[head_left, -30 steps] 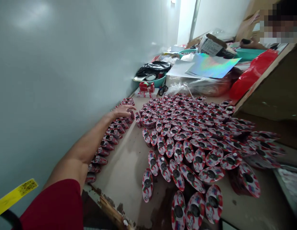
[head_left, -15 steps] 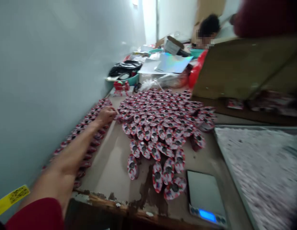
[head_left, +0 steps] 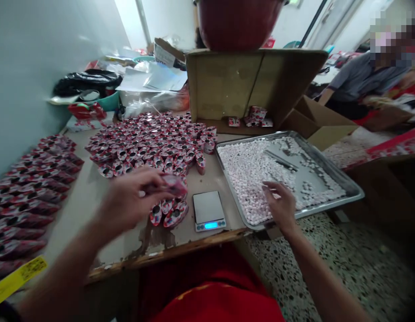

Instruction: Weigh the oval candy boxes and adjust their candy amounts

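Between the thumb and fingers of my left hand [head_left: 136,194] is a red-and-white packet [head_left: 174,184], blurred, held above the front of the packet cluster. Over a metal tray [head_left: 353,193] of small white pieces [head_left: 242,179], my right hand [head_left: 277,201] has its fingers bent toward the pieces; whether it pinches any is unclear. A digital scale [head_left: 208,210] with a lit blue display lies between my hands, nothing on its plate. Many open-topped packets [head_left: 150,138] stand upright in the middle of the table, and rows of similar packets [head_left: 33,197] line the left wall.
Behind the tray stands an open cardboard box [head_left: 227,85] with a few packets inside and a dark red tub [head_left: 241,22] on top. Plastic bags and sheets [head_left: 153,78] lie at the back left. A person [head_left: 358,78] in grey sits at the far right.
The view has swung right, bringing the whole tray and my right hand into sight. My left hand has left the wall-side rows and now holds a packet.
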{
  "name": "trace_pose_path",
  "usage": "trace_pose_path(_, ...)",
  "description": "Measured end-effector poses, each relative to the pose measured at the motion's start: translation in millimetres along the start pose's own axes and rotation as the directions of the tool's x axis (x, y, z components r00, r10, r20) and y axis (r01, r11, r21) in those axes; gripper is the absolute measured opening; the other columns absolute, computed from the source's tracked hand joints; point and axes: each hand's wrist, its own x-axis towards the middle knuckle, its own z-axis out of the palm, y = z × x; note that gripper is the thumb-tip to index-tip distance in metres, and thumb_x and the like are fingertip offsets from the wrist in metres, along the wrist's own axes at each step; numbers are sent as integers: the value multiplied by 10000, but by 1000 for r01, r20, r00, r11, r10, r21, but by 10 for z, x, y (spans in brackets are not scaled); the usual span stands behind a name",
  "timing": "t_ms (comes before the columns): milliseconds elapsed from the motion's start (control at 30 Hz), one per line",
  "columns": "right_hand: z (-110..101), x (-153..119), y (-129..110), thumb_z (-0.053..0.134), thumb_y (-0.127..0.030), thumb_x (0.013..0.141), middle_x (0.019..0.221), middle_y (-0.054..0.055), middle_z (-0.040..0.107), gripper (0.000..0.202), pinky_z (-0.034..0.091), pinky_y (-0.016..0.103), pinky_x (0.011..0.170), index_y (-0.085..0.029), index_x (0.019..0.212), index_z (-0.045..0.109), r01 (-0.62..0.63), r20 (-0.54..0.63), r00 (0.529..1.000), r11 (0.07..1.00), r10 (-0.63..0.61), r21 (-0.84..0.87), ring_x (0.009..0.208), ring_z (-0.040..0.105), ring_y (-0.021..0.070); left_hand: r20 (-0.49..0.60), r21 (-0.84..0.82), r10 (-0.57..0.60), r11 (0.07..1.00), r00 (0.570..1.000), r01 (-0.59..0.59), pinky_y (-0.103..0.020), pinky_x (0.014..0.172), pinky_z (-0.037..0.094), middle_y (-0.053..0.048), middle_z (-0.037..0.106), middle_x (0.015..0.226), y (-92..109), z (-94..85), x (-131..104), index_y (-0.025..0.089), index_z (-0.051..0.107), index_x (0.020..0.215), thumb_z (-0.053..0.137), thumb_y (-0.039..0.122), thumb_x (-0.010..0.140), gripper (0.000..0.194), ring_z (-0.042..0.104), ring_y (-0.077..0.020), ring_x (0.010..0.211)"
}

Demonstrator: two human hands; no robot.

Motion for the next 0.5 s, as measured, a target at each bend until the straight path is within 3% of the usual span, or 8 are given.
trace_pose_path(33, -39, 52, 16, 603, -495, 980, 1058, 116, 749, 339, 595, 461, 837, -222, 1094, 768, 33, 58, 998, 999, -32, -12, 955, 699, 315, 51, -51, -8, 999, 999, 10, -292, 783, 541, 4, 743, 939, 246, 324, -40, 240, 688, 819, 767, 299, 909, 134, 701, -176, 863)
trace_pose_path(100, -115, 200, 45, 626, -470, 973, 1108, 130, 737, 345, 587, 480, 873, -218, 1168, 757, 127, 212, 971, 990, -110, -66, 1028, 690, 338, 130, -1, -54, 999, 990, 54, -294, 753, 532, -10, 731, 941, 561, 902, -104, 225, 654, 812, 755, 235, 916, 145, 700, -179, 842)
trace_pose_path(167, -131, 386, 37, 632, -403, 987, 1178, 144, 729, 337, 560, 507, 949, -205, 1239, 736, 265, 385, 901, 957, -201, -120, 1089, 676, 354, 177, 104, -113, 990, 978, 96, -300, 748, 537, -23, 725, 941, 666, 1332, -154, 218, 646, 819, 756, 209, 914, 145, 702, -190, 837)
trace_pose_path(233, -46, 562, -22, 590, -299, 1021, 1248, 146, 719, 316, 516, 508, 1039, -192, 1292, 710, 420, 535, 789, 901, -302, -112, 1157, 650, 349, 199, 152, -139, 982, 970, 110, -308, 776, 561, -34, 729, 962, 648, 1571, -196, 217, 653, 836, 748, 216, 929, 133, 716, -201, 868)
trace_pose_path(300, 121, 679, -106, 535, -216, 1045, 1306, 149, 702, 321, 481, 481, 1089, -173, 1326, 685, 539, 622, 682, 839, -385, -73, 1212, 619, 332, 163, 140, -131, 984, 978, 109, -324, 845, 594, -46, 744, 1044, 597, 1603, -246, 222, 673, 889, 772, 237, 923, 106, 737, -216, 953)
trace_pose_path(367, 298, 709, -169, 501, -200, 1071, 1373, 156, 673, 333, 467, 478, 1092, -163, 1362, 659, 619, 667, 613, 783, -424, -70, 1246, 595, 332, 79, 120, -98, 989, 992, 88, -357, 952, 606, -65, 749, 1172, 570, 1450, -316, 233, 696, 996, 822, 268, 897, 165, 738, -242, 1091)
trace_pose_path(433, 403, 663, -174, 504, -252, 1097, 1429, 152, 642, 337, 458, 518, 1069, -181, 1400, 635, 673, 688, 589, 729, -424, -127, 1256, 576, 361, -18, 131, -59, 989, 998, 61, -384, 1030, 592, -79, 744, 1250, 570, 1176, -405, 240, 701, 1089, 828, 312, 906, 233, 722, -257, 1186)
trace_pose_path(500, 396, 585, -122, 547, -336, 1099, 1391, 149, 655, 320, 451, 553, 1036, -204, 1375, 643, 702, 705, 587, 683, -397, -200, 1216, 577, 395, -88, 182, -42, 982, 995, 58, -390, 1046, 583, -71, 760, 1224, 576, 870, -496, 248, 708, 1098, 775, 339, 955, 182, 730, -252, 1178)
